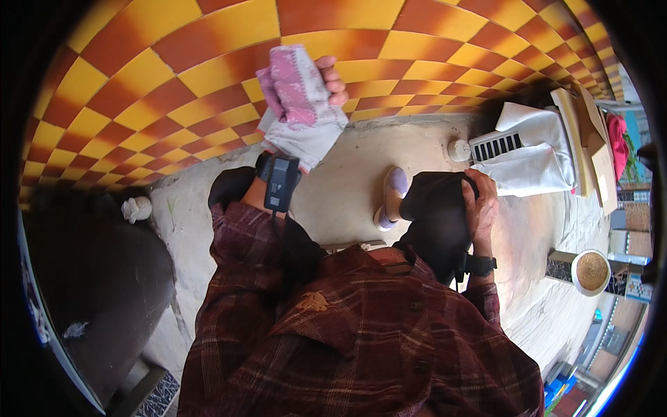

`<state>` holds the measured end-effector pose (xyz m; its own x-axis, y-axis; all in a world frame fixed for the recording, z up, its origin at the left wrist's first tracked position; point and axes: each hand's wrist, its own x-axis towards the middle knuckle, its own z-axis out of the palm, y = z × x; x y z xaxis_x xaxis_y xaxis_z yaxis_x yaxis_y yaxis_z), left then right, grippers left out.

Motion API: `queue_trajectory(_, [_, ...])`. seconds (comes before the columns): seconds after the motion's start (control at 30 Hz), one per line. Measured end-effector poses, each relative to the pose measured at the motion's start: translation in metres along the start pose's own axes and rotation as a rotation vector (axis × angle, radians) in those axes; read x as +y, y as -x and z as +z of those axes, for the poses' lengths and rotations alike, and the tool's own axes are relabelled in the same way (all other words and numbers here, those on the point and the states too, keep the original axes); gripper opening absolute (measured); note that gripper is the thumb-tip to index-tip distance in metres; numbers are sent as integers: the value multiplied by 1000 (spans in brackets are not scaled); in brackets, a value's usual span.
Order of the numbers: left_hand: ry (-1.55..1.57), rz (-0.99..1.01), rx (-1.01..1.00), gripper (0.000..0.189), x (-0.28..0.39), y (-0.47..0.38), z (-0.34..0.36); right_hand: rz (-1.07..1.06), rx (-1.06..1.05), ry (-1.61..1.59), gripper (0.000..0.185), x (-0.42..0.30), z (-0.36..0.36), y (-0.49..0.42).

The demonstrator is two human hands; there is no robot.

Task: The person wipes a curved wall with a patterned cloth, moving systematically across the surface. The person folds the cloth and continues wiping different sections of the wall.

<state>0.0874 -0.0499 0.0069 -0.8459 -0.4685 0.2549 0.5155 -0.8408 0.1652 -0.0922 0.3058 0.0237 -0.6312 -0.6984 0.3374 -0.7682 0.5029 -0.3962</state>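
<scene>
My left hand [332, 81] holds a folded pink-and-white patterned cloth [294, 94] in front of the checkered tile wall [333, 21]. The cloth's white end hangs down over my wrist, and only my fingertips show past its edge. I cannot tell whether the cloth touches the tiles. On my left wrist is a strapped black device [282, 182]. My right hand [482, 203] rests on the knee of my black trousers [435, 208], fingers bent over it and nothing held. A black band [479, 265] circles the right wrist.
A white cloth [542, 172] lies over a slotted item at right, beside leaning cardboard [594, 146]. Small pale lumps [136, 209] [459, 150] sit near the wall. A large dark rounded object [104, 292] stands at left. Further right is a round bowl [591, 272] of brown contents.
</scene>
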Motion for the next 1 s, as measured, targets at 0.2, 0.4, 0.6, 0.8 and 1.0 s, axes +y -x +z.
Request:
queue_trajectory(0.2, [104, -13, -184, 46, 5, -13, -15, -19, 21, 23, 23, -2, -1, -1])
queue_trajectory(0.4, [24, -128, 332, 102, 5, 2, -31, -16, 51, 11, 23, 1, -2, -1])
queue_trajectory(0.6, [-49, -195, 187, 101, 13, -10, -53, 30, 51, 2, 25, 9, -4, 4])
queue_trajectory(0.8, [-61, -219, 128, 83, 0, -4, -72, 23, 49, 3, 25, 10, -6, 4])
queue_trajectory(1.0, [-91, -294, 120, 44, -14, -2, -72, 34, 71, 4, 26, 12, -3, 5])
